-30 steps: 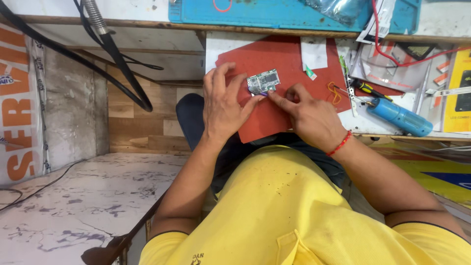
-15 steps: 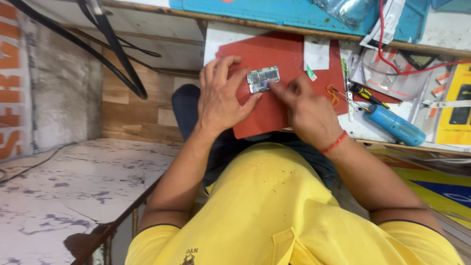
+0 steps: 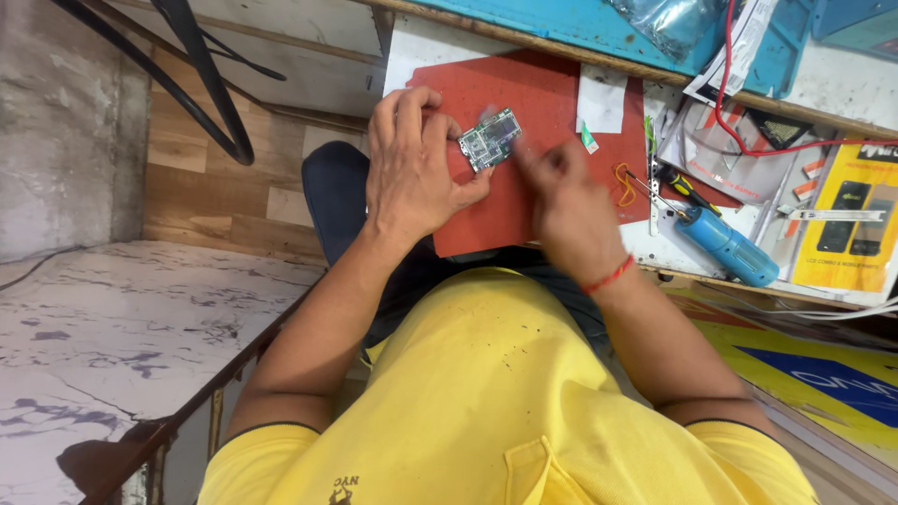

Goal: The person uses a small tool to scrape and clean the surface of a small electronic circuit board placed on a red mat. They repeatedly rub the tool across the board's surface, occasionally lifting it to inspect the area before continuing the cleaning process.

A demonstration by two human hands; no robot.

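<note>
**A:** Looking straight down a yellow shirt (image 3: pixel 486 402) here. The left hand (image 3: pixel 412 168) is spread palm-down on the red mat (image 3: pixel 543 93), fingers curled at the far side and thumb reaching right, pinching the left edge of a small green circuit board (image 3: pixel 490 139).

**B:** And the board itself?

**A:** It's on the mat's far-left part, tilted, its right end rising toward the far side. The left hand grips it between thumb and fingertips.

**B:** The right hand (image 3: pixel 566 201)?

**A:** Just right of the board, knuckles up, fingers bunched toward it. It's smeared with motion blur, so I can't tell whether it grips anything or touches the board. There's a red thread band (image 3: pixel 608 277) on that wrist.

**B:** Anything else hard to read?

**A:** The forearms run down under the chest, both elbows hidden. At the far edge, a blue tray (image 3: pixel 580 23) is cut off by the frame, with a crumpled clear bag (image 3: pixel 669 23) on it.

**B:** Packaging, signs?

**A:** A white paper square (image 3: pixel 601 98) lies on the mat's far-right corner. Further right, a blue cylindrical tool (image 3: pixel 725 245) lies slantwise beside a dark-handled screwdriver (image 3: pixel 681 184). Beyond them, a yellow carton (image 3: pixel 856 220) pictures dark phones, and a red wire (image 3: pixel 748 140) loops across nearby. Near right, a yellow board with a blue shape (image 3: pixel 823 379) leans below the bench.
</note>
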